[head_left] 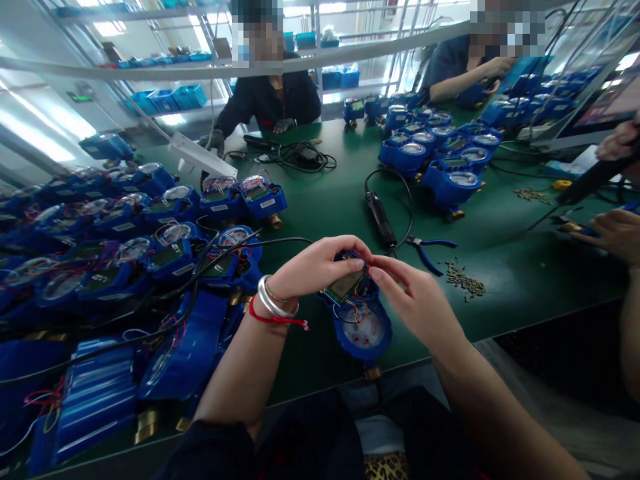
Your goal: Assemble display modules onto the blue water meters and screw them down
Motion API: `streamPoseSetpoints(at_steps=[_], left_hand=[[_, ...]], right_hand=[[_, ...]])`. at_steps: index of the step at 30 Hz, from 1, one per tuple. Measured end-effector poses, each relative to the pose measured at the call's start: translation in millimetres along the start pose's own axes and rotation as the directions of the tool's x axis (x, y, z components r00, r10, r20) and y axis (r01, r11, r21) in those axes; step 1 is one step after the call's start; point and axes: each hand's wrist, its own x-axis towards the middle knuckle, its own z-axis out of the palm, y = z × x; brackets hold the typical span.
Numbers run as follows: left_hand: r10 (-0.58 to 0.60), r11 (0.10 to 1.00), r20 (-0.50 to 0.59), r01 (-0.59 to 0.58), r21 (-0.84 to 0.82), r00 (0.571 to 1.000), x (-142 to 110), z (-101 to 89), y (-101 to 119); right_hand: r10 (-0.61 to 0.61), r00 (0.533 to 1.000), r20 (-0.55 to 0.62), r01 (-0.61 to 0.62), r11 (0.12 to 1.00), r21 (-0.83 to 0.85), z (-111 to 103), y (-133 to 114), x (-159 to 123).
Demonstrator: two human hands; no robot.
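Observation:
A blue water meter point(363, 330) with an opened electronics housing lies at the front edge of the green table, its round dial toward me. Thin coloured wires run between the dial and a small display point(344, 283). My left hand point(325, 267) reaches over the housing, thumb and fingers closed together at its upper right corner; what they hold is hidden. At the same corner my right hand point(413, 293) pinches what looks like a thin red wire point(369, 268). The two hands' fingertips almost touch. A brass fitting point(373, 372) sticks out below the dial.
Many blue meters point(170, 257) with loose wires crowd the left, a black cable point(195, 287) across them. A black electric screwdriver point(380, 220), blue-handled pliers point(430, 253) and scattered screws point(465, 279) lie beyond my right hand. More meters point(453, 180) stand behind. Co-workers sit opposite and at right.

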Motion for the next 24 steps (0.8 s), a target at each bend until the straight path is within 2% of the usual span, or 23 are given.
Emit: streamPoseSetpoints(at_steps=[3, 6, 12, 19, 22, 24], left_hand=[[-0.016, 1.0, -0.04, 0.017, 0.022, 0.999, -2, -1.3, 3], [-0.022, 1.0, -0.037, 0.023, 0.02, 0.999, -2, -1.0, 5], [-0.04, 0.998, -0.033, 0.042, 0.047, 0.999, -2, -0.2, 8], [0.012, 0.999, -0.021, -0.01, 0.053, 1.0, -4, 1.1, 8], [0.02, 0.999, 0.004, -0.02, 0.036, 1.0, -4, -0.4, 9], [0.016, 1.0, 0.029, -0.016, 0.018, 0.999, -4, -1.6, 9]], right_hand=[[0.055, 0.998, 0.039, -0.061, 0.982, 0.178, -4, 5, -1], [0.065, 0.997, 0.047, -0.075, 0.963, 0.257, -4, 7, 0], [0.105, 0.994, -0.025, -0.097, 0.97, 0.222, 2, -1, 0], [0.046, 0.993, -0.11, -0.037, 0.996, 0.076, 6, -12, -6], [0.1, 0.988, -0.117, -0.079, 0.982, 0.169, 4, -13, -8], [0.157, 0.987, -0.046, -0.135, 0.942, 0.306, 1, -11, -7]])
